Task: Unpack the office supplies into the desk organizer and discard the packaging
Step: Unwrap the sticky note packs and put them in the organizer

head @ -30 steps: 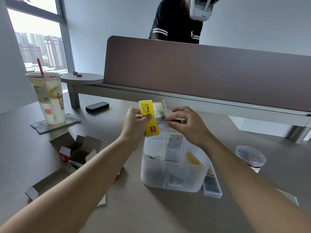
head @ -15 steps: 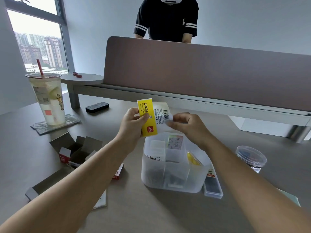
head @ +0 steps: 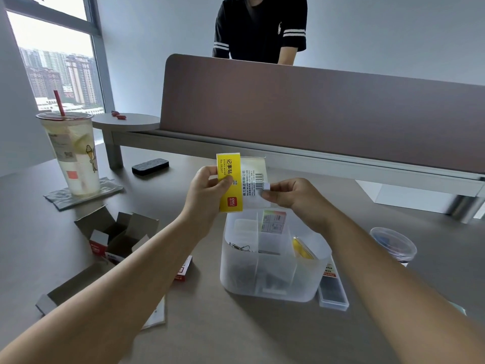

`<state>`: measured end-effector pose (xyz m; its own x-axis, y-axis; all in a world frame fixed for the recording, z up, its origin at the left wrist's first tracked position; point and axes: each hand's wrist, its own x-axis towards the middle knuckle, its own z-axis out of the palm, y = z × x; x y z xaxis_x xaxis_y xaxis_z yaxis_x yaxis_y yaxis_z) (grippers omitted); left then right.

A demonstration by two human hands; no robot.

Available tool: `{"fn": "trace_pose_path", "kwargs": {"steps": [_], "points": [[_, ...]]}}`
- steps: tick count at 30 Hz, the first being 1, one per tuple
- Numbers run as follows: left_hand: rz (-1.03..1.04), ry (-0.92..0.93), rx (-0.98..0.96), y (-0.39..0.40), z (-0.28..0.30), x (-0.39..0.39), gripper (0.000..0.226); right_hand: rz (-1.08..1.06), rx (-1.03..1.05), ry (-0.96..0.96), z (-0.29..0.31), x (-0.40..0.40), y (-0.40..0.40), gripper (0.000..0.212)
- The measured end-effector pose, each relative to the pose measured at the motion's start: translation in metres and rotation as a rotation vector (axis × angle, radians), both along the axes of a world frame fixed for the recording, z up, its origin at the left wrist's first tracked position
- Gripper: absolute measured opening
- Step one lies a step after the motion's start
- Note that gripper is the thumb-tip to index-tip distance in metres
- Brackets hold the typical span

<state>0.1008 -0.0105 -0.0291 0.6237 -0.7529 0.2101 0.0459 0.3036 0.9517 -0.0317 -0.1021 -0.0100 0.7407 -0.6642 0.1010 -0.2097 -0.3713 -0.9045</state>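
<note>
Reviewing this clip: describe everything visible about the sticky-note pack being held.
The sticky-note pack is a flat packet in clear wrap, with a yellow printed band on its left and a pale part bearing small print and a barcode. It is held upright above the desk organizer, touching nothing else. The left hand grips the yellow band; the right hand pinches a small tab at its right edge.

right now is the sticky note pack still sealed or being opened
Being opened, it seems: the left hand grips the sticky note pack above the organizer while the right hand pinches a small tab at its wrapper's edge.
</note>
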Motion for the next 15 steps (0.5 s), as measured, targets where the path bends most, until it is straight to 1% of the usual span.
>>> {"fn": "trace_pose_path", "kwargs": {"steps": [2, 4, 6, 8, 10, 12, 14, 15], "points": [[-0.007, -0.019, -0.012, 0.000, -0.001, 0.001, 0.011, -0.005, 0.008, 0.011, 0.000, -0.001, 0.000, 0.032], [-0.003, -0.044, -0.013, 0.000, -0.002, 0.002, 0.006, -0.007, 0.004, -0.001, 0.002, -0.003, 0.000, 0.030], [0.001, -0.063, -0.011, -0.001, -0.003, 0.004, 0.008, -0.006, 0.002, -0.030, 0.004, -0.004, 0.000, 0.025], [0.000, -0.048, -0.018, 0.000, -0.004, 0.007, 0.006, -0.022, -0.003, -0.044, 0.005, -0.006, -0.001, 0.023], [0.006, -0.024, -0.021, 0.001, -0.005, 0.011, 0.011, -0.048, -0.017, -0.043, 0.004, -0.009, -0.003, 0.021], [0.023, -0.005, -0.017, 0.003, -0.006, 0.014, 0.014, -0.070, -0.021, -0.047, 0.002, -0.013, -0.006, 0.013], [0.055, 0.017, -0.007, 0.003, -0.007, 0.016, 0.014, -0.084, 0.022, -0.085, 0.002, -0.015, -0.008, 0.006], [0.070, 0.028, -0.002, 0.002, -0.007, 0.016, 0.015, -0.095, 0.046, -0.113, 0.002, -0.017, -0.008, 0.006]]}}
